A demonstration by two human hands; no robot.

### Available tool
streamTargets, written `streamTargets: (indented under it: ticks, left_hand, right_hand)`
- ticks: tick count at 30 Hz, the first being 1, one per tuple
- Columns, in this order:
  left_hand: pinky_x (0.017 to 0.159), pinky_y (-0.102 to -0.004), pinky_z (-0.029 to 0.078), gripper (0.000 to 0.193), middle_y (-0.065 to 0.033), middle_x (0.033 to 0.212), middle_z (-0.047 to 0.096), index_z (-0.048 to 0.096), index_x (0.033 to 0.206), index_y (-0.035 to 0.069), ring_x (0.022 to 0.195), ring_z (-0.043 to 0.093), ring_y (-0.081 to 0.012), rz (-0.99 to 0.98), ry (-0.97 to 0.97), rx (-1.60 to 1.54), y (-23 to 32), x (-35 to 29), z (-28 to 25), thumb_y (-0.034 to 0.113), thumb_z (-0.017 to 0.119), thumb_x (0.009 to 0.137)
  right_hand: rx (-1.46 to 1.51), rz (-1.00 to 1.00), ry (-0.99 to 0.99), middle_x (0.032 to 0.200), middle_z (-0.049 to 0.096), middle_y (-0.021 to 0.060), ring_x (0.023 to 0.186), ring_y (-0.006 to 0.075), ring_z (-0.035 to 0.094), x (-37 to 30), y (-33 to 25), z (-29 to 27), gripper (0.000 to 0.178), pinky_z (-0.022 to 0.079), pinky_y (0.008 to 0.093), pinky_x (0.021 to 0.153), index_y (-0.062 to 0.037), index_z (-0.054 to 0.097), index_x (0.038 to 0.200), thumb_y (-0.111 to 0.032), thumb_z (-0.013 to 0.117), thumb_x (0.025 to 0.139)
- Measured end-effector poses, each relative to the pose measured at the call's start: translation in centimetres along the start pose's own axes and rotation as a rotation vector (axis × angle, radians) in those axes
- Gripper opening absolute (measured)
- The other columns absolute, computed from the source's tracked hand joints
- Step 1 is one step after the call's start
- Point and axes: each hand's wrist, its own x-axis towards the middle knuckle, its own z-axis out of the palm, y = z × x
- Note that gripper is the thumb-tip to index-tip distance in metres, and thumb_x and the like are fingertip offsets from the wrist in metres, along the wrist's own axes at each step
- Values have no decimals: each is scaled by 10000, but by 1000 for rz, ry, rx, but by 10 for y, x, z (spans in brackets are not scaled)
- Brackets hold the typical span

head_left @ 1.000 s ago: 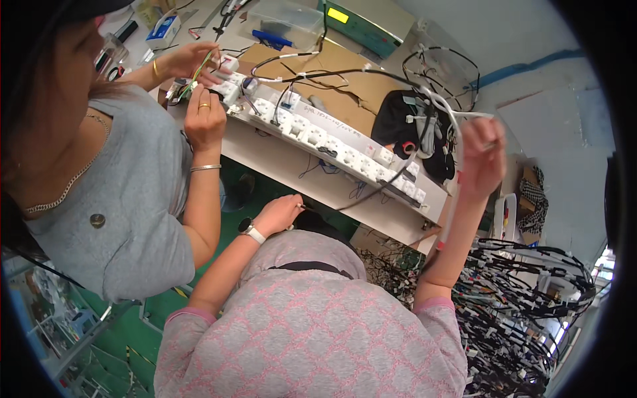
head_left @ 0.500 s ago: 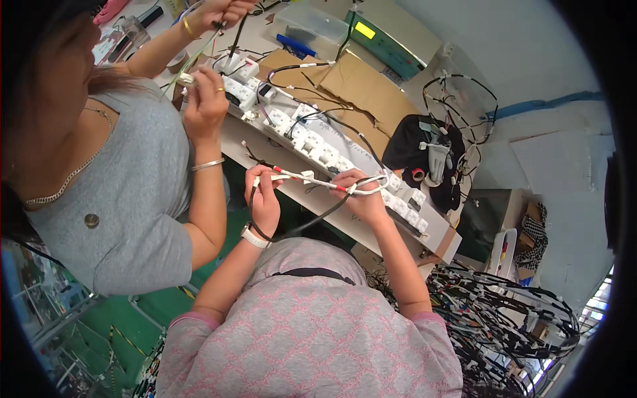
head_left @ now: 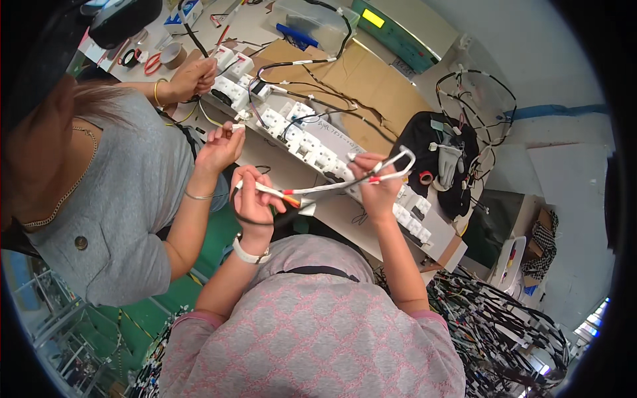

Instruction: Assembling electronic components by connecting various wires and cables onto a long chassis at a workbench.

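Observation:
A wire harness [head_left: 325, 188] in white sleeving with red bands and a black cable stretches between my two hands. My left hand [head_left: 253, 202] is closed around one end, where orange and white wire tips and a white tag [head_left: 307, 207] stick out by the fingers. Further right, my right hand [head_left: 375, 189] grips the harness where its white part bends into a loop. A small white connector [head_left: 352, 157] shows at that hand's fingertips. Below the hands runs a long test board [head_left: 345, 138] with rows of white sockets [head_left: 312, 147].
At left, a co-worker's hand [head_left: 222, 151] pinches a white connector [head_left: 237, 127]; their other hand [head_left: 192, 79] is beside the board. Behind lie cardboard [head_left: 391, 89], a green instrument [head_left: 391, 33] and a black cloth [head_left: 418, 142]. Many bundled harnesses [head_left: 491, 325] hang at lower right.
My hands have moved apart, the right one up and to the right, drawing the harness longer. The co-worker's raised hand has come down to the board.

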Motion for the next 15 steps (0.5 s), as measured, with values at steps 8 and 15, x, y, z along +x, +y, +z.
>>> streamTargets:
  ticks: [8, 15]
  left_hand:
    - [526, -264, 579, 246, -36, 816, 455, 444, 1032, 30, 603, 429, -63, 185, 108, 265, -9, 5, 16, 270, 410, 1074]
    - [660, -333, 639, 178, -99, 965, 500, 479, 1096, -26, 766, 565, -149, 492, 154, 671, -31, 31, -3, 141, 436, 1052]
  right_hand:
    - [14, 481, -253, 892, 681, 86, 795, 137, 643, 31, -3, -41, 133, 541, 268, 727, 33, 681, 893, 22, 761, 788]
    - [549, 714, -476, 876, 697, 112, 779, 178, 672, 1, 11, -25, 104, 557, 302, 697, 30, 739, 831, 13, 806, 753]
